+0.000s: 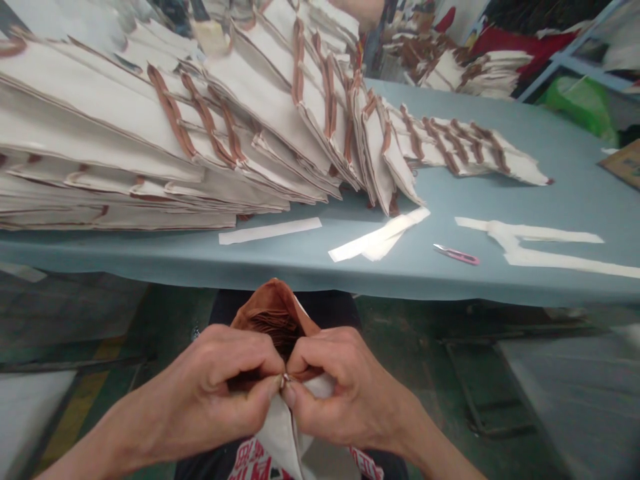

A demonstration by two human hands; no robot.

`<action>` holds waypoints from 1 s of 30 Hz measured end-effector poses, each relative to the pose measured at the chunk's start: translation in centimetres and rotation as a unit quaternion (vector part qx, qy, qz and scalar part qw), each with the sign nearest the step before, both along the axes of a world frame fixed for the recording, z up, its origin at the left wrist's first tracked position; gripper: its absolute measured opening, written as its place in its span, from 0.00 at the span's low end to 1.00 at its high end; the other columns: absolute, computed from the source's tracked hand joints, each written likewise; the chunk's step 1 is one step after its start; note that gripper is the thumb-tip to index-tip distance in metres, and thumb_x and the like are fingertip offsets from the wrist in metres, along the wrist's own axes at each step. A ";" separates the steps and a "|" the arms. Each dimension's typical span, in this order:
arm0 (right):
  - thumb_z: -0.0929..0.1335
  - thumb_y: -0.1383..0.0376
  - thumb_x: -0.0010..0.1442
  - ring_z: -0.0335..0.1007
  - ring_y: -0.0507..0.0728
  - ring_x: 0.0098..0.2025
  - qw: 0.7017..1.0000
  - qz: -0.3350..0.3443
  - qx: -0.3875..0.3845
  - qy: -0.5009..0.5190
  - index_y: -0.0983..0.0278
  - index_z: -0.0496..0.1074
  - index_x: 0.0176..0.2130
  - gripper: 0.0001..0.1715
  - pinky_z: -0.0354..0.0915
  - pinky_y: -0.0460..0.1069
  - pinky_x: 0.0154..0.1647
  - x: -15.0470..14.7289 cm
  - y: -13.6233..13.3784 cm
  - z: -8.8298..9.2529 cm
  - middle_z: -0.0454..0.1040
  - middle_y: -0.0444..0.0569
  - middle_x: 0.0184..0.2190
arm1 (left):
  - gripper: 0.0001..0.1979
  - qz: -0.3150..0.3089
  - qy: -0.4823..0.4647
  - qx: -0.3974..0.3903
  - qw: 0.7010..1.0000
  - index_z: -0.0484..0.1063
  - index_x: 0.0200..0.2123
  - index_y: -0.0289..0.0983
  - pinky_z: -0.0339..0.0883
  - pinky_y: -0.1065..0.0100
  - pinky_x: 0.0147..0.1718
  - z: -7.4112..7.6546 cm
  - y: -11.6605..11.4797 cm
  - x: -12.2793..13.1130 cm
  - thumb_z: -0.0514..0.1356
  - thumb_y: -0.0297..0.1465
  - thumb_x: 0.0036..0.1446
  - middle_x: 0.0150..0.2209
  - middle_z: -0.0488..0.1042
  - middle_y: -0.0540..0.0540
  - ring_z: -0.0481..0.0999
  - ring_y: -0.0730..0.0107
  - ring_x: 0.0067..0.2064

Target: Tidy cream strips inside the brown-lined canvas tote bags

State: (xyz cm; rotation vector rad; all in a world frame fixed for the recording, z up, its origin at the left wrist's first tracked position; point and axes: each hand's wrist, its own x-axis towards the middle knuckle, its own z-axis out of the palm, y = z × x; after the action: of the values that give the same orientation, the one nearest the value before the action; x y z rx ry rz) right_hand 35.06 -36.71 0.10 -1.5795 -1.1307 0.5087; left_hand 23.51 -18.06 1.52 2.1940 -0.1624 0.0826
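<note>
Two hands: your left hand (237, 380) and right hand (340, 387) meet at the thumbs and fingertips, both pinching the same spot of cloth, with a small shiny bit (286, 378) between them.
Cloth piece: the red-printed white cloth piece (277, 430) is over your lap, below the table's front edge; its brown fabric (275, 292) peaks just beyond your knuckles, around dark brown folds (270, 323).
Lap: you wear dark trousers (333, 308).
Table edge: on the blue-grey table (280, 263) ahead of you lie white strips (270, 231), some crossed, and pink-handled thread snips (457, 255).
Stacks: white cloth pieces with brown trim (100, 100) pile up at your left and centre; a smaller fanned row (465, 150) lies farther right.
Far right: a green plastic bag (580, 103) sits near a piece of brown cardboard (625, 163).
Top edge: another person's arm or hand (367, 10) shows, cut off.
</note>
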 end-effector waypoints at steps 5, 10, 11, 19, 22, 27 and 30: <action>0.70 0.68 0.58 0.52 0.46 0.21 1.000 -0.004 -0.003 0.012 0.61 0.62 0.25 0.14 0.49 0.44 0.26 -0.1 0.3 0.0 0.59 0.34 0.20 | 0.14 0.073 0.146 -0.168 0.972 0.63 0.25 0.41 0.52 0.74 0.21 0.1 -0.9 0.5 0.54 0.33 0.65 0.22 0.57 0.58 0.57 0.76 0.23; 0.69 0.69 0.55 0.54 0.47 0.23 1.000 -0.006 -0.030 -0.002 0.61 0.62 0.25 0.11 0.51 0.45 0.28 -0.1 0.3 0.2 0.60 0.36 0.20 | 0.15 0.071 0.188 -0.169 0.965 0.62 0.27 0.41 0.53 0.73 0.23 0.2 -0.9 -0.4 0.53 0.36 0.68 0.24 0.60 0.58 0.57 0.74 0.26; 0.69 0.67 0.56 0.55 0.47 0.22 0.999 -0.003 -0.042 0.020 0.61 0.64 0.25 0.11 0.51 0.44 0.27 -0.1 0.2 0.3 0.61 0.36 0.20 | 0.15 0.066 0.171 -0.138 0.973 0.64 0.28 0.41 0.55 0.73 0.25 0.2 -0.8 -0.7 0.53 0.35 0.70 0.25 0.62 0.57 0.59 0.74 0.27; 0.71 0.63 0.57 0.52 0.46 0.21 0.985 0.011 -0.092 0.148 0.62 0.66 0.24 0.13 0.49 0.43 0.23 0.0 0.0 1.1 0.61 0.36 0.19 | 0.18 0.055 0.145 -0.147 0.977 0.68 0.28 0.40 0.55 0.74 0.25 -0.3 -0.9 -1.3 0.59 0.39 0.72 0.25 0.62 0.57 0.60 0.75 0.26; 0.74 0.63 0.58 0.58 0.47 0.23 0.980 0.030 -0.095 0.170 0.62 0.69 0.28 0.12 0.53 0.42 0.25 0.4 -0.2 1.1 0.65 0.37 0.21 | 0.19 0.063 0.171 -0.215 0.960 0.69 0.28 0.39 0.51 0.73 0.23 -1.0 -0.7 -1.4 0.62 0.42 0.69 0.25 0.61 0.57 0.58 0.75 0.26; 0.72 0.64 0.64 0.67 0.49 0.26 0.991 0.050 -0.049 0.113 0.61 0.72 0.33 0.07 0.60 0.44 0.30 0.5 -0.6 0.6 0.73 0.39 0.27 | 0.18 0.059 0.195 -0.215 0.955 0.72 0.27 0.38 0.55 0.74 0.24 -0.8 -0.2 -1.4 0.62 0.41 0.67 0.25 0.66 0.56 0.61 0.74 0.26; 0.70 0.69 0.63 0.67 0.49 0.27 1.000 0.027 0.002 0.001 0.61 0.73 0.33 0.06 0.59 0.45 0.32 0.1 -0.5 0.3 0.74 0.39 0.26 | 0.15 0.066 0.194 -0.164 0.965 0.70 0.26 0.39 0.55 0.75 0.24 -0.8 -0.2 -1.5 0.62 0.37 0.65 0.24 0.63 0.57 0.60 0.74 0.26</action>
State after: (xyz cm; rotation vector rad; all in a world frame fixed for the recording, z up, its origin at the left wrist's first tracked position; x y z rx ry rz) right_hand 35.19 -37.23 0.42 -1.5490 -1.1747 0.5422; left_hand 21.97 -18.26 0.76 1.8445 0.2067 -0.2318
